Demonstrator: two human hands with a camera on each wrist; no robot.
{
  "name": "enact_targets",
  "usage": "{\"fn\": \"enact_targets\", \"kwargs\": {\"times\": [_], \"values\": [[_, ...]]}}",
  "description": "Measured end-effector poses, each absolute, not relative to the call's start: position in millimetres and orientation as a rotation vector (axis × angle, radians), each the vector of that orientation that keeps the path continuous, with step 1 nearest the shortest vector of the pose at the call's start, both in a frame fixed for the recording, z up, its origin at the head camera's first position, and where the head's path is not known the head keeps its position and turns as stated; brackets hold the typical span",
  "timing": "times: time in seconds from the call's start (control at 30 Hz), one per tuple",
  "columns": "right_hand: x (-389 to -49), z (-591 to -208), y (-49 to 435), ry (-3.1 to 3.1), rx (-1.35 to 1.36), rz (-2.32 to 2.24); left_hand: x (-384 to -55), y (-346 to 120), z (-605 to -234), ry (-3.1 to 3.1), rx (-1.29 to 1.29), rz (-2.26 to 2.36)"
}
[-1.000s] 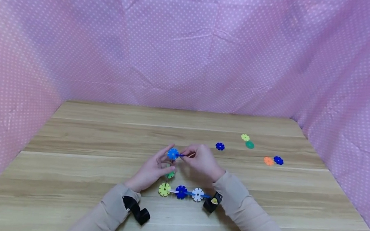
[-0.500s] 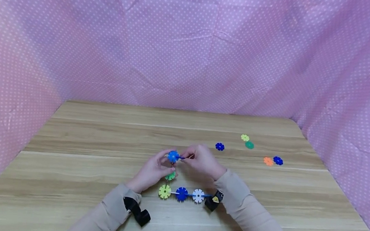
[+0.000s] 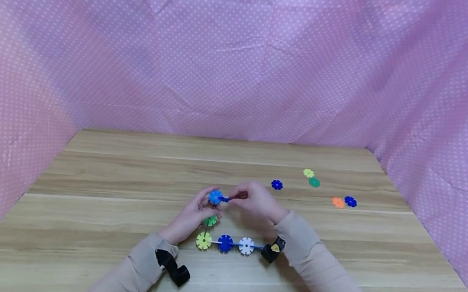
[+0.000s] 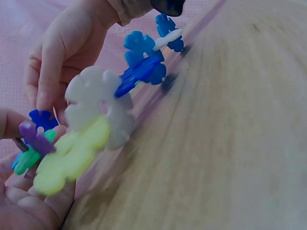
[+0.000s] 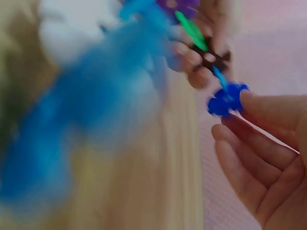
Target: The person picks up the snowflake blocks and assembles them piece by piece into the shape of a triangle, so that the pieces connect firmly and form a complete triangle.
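Observation:
Slotted flower-shaped plastic discs are joined edge to edge into a bent chain. My left hand (image 3: pixel 190 215) holds the chain's upright side, its fingers and thumb around the green disc (image 3: pixel 210 220) and below the light blue disc (image 3: pixel 215 197). With thumb and fingertips, my right hand (image 3: pixel 258 203) pinches a dark blue disc (image 5: pixel 220 103) at the chain's end, set against the light blue one. A brown disc (image 5: pixel 209 57) and a purple disc (image 4: pixel 37 138) show within the left hand's grip. The lower row runs from a yellow disc (image 3: pixel 204 241) through dark blue to white (image 3: pixel 246 246), toward my right wrist.
Loose discs lie flat on the wooden table (image 3: pixel 107 166) at the back right: dark blue (image 3: pixel 277 185), yellow (image 3: pixel 308 173), green (image 3: pixel 314 182), orange (image 3: pixel 338 202) and another dark blue (image 3: pixel 350 201). A pink dotted curtain (image 3: pixel 242 70) surrounds the table. Black camera straps sit on both wrists.
The light blue end of the chain has dipped slightly, and the dark blue disc in my right fingers has turned a little. Both hands stay nearly in place; the head view has shifted slightly.

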State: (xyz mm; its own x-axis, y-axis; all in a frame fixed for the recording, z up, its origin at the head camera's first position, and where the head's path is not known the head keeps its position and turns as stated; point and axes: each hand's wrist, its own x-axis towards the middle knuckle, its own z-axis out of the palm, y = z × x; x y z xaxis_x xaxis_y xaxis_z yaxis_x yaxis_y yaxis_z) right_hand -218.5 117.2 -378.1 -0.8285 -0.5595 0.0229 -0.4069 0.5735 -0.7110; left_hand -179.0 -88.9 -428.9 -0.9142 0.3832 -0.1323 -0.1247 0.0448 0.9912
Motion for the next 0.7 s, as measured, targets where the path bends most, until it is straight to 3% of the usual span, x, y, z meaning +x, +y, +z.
{"fn": "enact_targets", "kwargs": {"times": [0.3,0.7], "values": [[-236,-369,161,2.644,-0.478,-1.202,-177,-87,-427,1.947,0.214,2.002],[-263,-399,215,2.723,0.039,-1.302,-176,-86,-429,1.902,0.171,2.074]]}}
